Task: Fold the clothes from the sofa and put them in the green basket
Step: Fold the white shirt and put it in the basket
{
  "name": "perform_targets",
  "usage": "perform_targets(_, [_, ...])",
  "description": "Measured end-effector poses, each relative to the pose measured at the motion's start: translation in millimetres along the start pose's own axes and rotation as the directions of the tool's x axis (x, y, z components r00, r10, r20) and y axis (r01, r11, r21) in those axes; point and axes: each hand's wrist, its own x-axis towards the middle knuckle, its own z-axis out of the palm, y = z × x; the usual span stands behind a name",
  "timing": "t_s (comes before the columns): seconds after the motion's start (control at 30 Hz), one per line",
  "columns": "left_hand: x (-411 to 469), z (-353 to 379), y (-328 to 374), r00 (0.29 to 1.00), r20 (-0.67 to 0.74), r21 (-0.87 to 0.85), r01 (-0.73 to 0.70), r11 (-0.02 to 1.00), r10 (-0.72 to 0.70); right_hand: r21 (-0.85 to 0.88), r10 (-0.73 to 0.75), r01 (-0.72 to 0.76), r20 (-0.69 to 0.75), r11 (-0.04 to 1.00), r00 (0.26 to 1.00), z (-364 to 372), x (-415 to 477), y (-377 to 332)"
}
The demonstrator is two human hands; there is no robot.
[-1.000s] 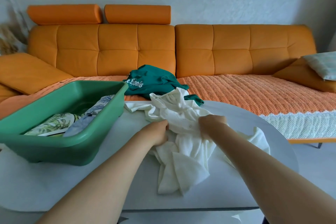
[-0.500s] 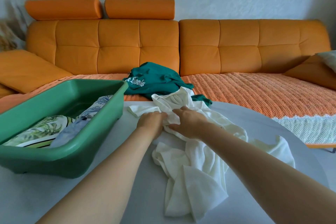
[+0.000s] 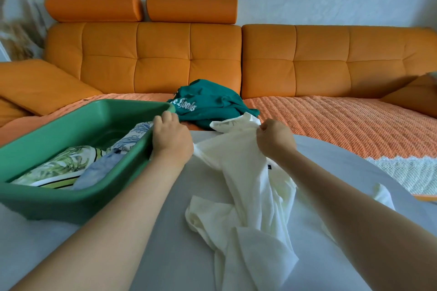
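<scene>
- Left hand (image 3: 171,139) and right hand (image 3: 275,139), mid-frame, fingers curled, each grip the white shirt (image 3: 248,184) on the table (image 3: 179,255).
- Green basket (image 3: 71,198), left, holds folded clothes; teal top (image 3: 208,104) lies on the sofa (image 3: 319,59) behind.

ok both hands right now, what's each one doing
Left hand: closed on an edge of the white shirt, beside the green basket.
Right hand: pinching the shirt near its collar.

Basket (image 3: 71,201) left of shirt (image 3: 248,172), on table (image 3: 165,255).
</scene>
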Motion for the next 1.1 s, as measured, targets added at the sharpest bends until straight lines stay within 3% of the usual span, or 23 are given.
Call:
perform_targets(0.07, [-3.3,0.2,10.8,0.985,-0.036,-0.067,-0.172,0.983,0.170,-0.059,-0.025,0.028,0.049,0.998,0.999,6.4,-4.4,-1.2])
perform_targets(0.13, [-6.8,3.3,23.8,0.960,-0.016,-0.358,-0.265,0.895,0.278,-0.101,-0.038,0.047,0.084,0.994,0.996,12.3,-8.7,-2.8])
perform_targets(0.2, [-11.5,7.2,34.4,0.928,0.143,-0.621,-0.186,0.761,0.343,-0.046,-0.079,0.086,0.140,0.995,0.987,17.2,-11.8,-4.6])
perform_targets(0.23, [-14.6,11.0,39.0,0.906,0.205,-0.667,-0.148,0.730,0.371,0.020,-0.103,0.101,0.197,0.995,0.975,19.5,-12.9,-4.7])
perform_targets(0.37, [-25.9,21.6,41.8,0.820,0.335,-0.679,-0.131,0.723,0.464,0.160,-0.149,0.086,0.438,0.983,0.887,24.3,-16.3,-0.4])
perform_targets(0.47, [-23.8,17.4,35.1,0.804,0.309,-0.673,-0.193,0.714,0.509,0.140,-0.141,0.084,0.476,0.987,0.868,22.8,-15.1,8.0])
perform_targets(0.53, [-19.9,12.3,30.5,0.888,0.266,-0.509,-0.200,0.837,0.374,0.086,-0.124,0.094,0.486,0.992,0.865,20.2,-13.0,14.0])
perform_targets(0.6, [-11.0,7.1,25.1,0.953,0.278,-0.386,-0.003,0.922,0.119,0.003,-0.105,0.119,0.493,0.993,0.863,16.6,-12.3,21.3])
perform_targets(0.67, [-6.4,-0.2,18.0,0.916,0.397,-0.363,0.209,0.908,-0.052,-0.123,-0.102,0.193,0.520,0.974,0.848,14.1,-12.2,29.1])
perform_targets(0.73, [-9.3,-9.1,16.7,0.894,0.440,-0.243,0.211,0.947,-0.086,-0.180,-0.082,0.208,0.534,0.961,0.842,13.4,-12.3,34.2])
perform_targets(0.83, [-15.8,-8.2,21.4,0.873,0.486,-0.197,0.064,0.978,0.041,-0.122,-0.017,0.087,0.482,0.989,0.876,14.2,-8.7,33.9])
perform_targets(0.93, [-17.9,-0.5,27.8,0.914,0.374,-0.390,0.002,0.921,0.156,-0.150,0.048,0.020,0.437,0.988,0.898,16.1,-7.5,32.8])
perform_targets(1.03, [-20.4,14.5,30.4,0.879,0.426,-0.494,0.027,0.869,0.214,-0.239,0.049,0.074,0.472,0.968,0.880,15.8,-11.0,31.7])
perform_targets(1.1, [-24.2,25.1,27.7,0.839,0.485,-0.525,0.052,0.850,0.248,-0.217,0.018,0.072,0.386,0.973,0.922,14.7,-10.4,32.0])
